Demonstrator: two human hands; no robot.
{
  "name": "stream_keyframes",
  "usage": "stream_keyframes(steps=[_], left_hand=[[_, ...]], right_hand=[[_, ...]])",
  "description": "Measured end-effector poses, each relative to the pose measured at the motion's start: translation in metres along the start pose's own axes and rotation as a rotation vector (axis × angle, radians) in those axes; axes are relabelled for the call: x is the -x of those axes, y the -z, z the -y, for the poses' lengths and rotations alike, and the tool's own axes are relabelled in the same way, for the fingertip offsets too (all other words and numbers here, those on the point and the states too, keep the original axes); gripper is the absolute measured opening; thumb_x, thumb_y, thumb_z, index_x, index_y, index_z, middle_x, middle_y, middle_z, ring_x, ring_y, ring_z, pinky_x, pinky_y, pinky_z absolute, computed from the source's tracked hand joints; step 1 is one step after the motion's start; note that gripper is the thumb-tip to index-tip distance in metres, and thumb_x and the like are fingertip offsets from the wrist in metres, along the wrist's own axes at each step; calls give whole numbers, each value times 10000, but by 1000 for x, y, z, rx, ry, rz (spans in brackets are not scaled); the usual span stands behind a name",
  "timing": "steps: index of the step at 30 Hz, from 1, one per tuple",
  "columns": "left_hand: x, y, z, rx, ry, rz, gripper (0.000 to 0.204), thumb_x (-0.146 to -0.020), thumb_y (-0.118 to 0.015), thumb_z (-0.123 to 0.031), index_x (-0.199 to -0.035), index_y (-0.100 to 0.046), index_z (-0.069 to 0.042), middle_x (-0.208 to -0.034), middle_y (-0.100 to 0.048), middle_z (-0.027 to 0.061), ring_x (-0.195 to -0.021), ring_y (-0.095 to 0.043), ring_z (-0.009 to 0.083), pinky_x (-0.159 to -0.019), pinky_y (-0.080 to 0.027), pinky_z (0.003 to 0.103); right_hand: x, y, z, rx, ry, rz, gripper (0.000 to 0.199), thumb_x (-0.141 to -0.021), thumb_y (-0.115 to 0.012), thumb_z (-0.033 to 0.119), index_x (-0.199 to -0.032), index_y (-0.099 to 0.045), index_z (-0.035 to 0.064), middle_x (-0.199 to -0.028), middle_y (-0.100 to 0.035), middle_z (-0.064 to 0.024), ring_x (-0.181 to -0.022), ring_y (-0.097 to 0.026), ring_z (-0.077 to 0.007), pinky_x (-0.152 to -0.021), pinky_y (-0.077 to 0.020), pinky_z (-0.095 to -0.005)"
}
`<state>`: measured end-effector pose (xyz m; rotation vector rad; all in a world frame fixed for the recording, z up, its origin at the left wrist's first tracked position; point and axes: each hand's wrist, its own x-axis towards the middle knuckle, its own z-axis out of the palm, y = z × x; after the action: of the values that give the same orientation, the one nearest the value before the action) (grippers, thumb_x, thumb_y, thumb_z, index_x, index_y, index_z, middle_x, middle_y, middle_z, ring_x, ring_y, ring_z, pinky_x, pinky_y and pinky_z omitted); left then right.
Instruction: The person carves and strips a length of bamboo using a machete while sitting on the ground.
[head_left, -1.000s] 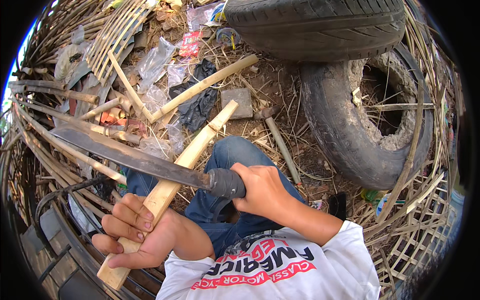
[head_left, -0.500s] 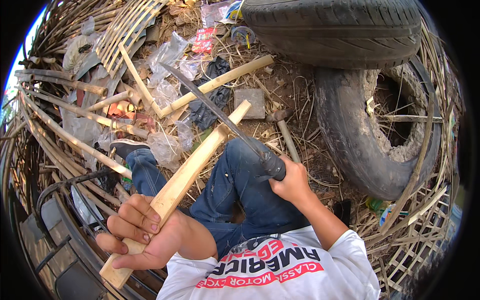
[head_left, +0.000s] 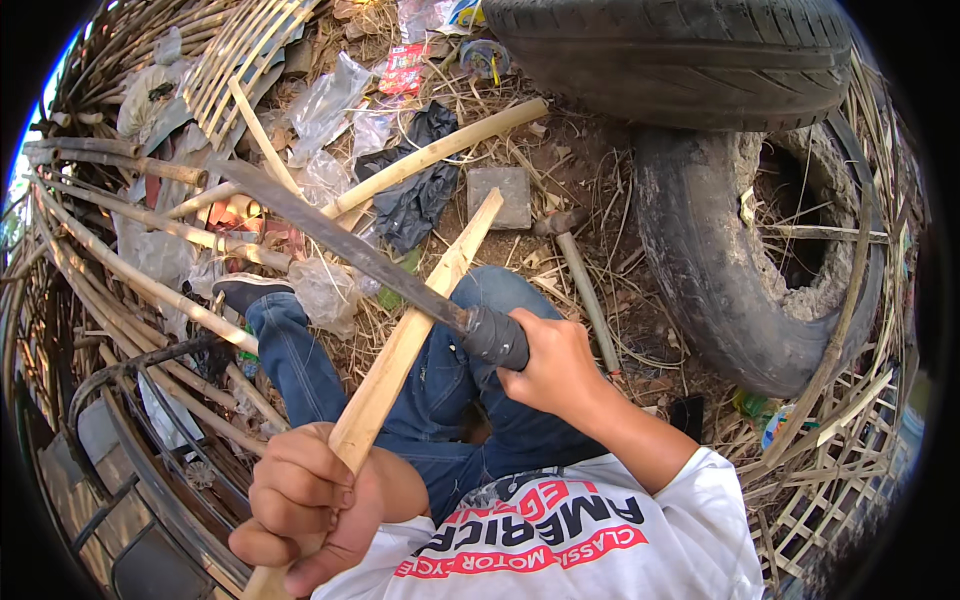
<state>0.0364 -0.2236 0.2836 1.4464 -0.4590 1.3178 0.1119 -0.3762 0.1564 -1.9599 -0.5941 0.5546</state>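
My left hand (head_left: 315, 505) is closed around the lower part of a pale wooden stick (head_left: 385, 372), flat-sided and tapering to a point at its far end. The stick slants up and to the right across my jeans. In my right hand (head_left: 560, 365) is the black wrapped handle of a machete (head_left: 365, 262). Its long dark blade runs to the upper left and crosses the stick near the middle, close to the handle. The blade appears to touch the stick there. My fingers cover the stick's lower part.
Two tyres, one upper (head_left: 670, 65) and one lower (head_left: 690, 270), stand at the right. A hammer (head_left: 580, 285) and a square block (head_left: 500, 197) lie ahead of my knee. Bamboo poles (head_left: 150, 265) and plastic litter spread at the left. A metal-framed chair (head_left: 130, 480) is at lower left.
The machete has moved left and toward me, its crossing point sliding down the stick from near the tip. My left hand has shifted slightly right and nearer to me with the stick.
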Motion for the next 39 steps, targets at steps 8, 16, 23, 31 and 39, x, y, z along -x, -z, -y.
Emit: stream_keyframes(steps=[8,16,23,31,39], left_hand=[[-2,4,1,-131,36,-120,369,-920,-529,-392,-745,-315,-147,-464,-354,-56,-339,-362,28,-363,-370,176],[6,-4,2,-39,-39,-55,365,-918,-524,-407,-764,-318,-148,-484,-363,-53,-349,-360,31,-359,-355,175],[11,-10,-8,-108,-34,-67,347,-920,-521,-379,-751,-320,-151,-462,-365,-53,-350,-378,43,-355,-376,183],[6,-3,-3,-31,24,-63,377,-912,-527,-426,-749,-320,-157,-490,-368,-59,-379,-378,44,-394,-330,184],[7,-4,-3,-70,0,-116,372,-912,-534,-424,-752,-324,-161,-487,-369,-56,-362,-364,38,-371,-317,178]], right_hand=[[-7,-5,-13,25,-75,-29,313,-567,-686,101,-862,-621,18,-730,-635,-219,-727,-628,-401,-670,-504,-437],[-18,-1,-29,54,-72,-57,364,-572,-691,88,-922,-627,9,-758,-641,-215,-742,-622,-408,-681,-505,-430],[-4,-2,-21,52,-91,-36,385,-571,-722,121,-925,-627,6,-720,-634,-220,-729,-627,-402,-681,-509,-442],[-13,13,-28,-1004,-521,467,120,-665,-606,-26,-750,-533,17,-578,-538,-60,-428,-481,-116,-478,-413,-287],[2,12,26,-91,93,14,267,-596,-692,117,-829,-596,28,-768,-645,-196,-728,-620,-388,-655,-501,-426]])
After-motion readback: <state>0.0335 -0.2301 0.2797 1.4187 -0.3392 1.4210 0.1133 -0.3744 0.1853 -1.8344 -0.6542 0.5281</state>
